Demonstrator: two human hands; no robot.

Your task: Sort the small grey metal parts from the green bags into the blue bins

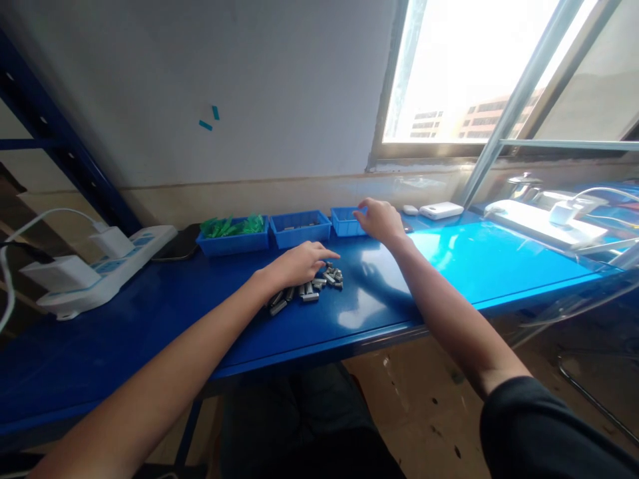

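Note:
My left hand (302, 263) is low over a pile of small metal pieces (310, 293) on the blue table. Its index finger points right, the other fingers are bent, and nothing shows in its grip. Some pieces are short cylinders; the hand covers part of the pile. To the right, my right hand (380, 218) is at the right blue bin (344, 223), fingers curved and apart over its right side. No held thing is visible there. The middle blue bin (299, 234) contains some small parts. Green pieces (232, 226) fill the left blue bin (234, 246).
A white power strip (124, 256) with plugged-in chargers lies at the left, near a dark flat object (180, 243). White devices (442, 211) sit by the wall, and another power strip (544, 223) lies right. A metal post (519, 106) slants before the window.

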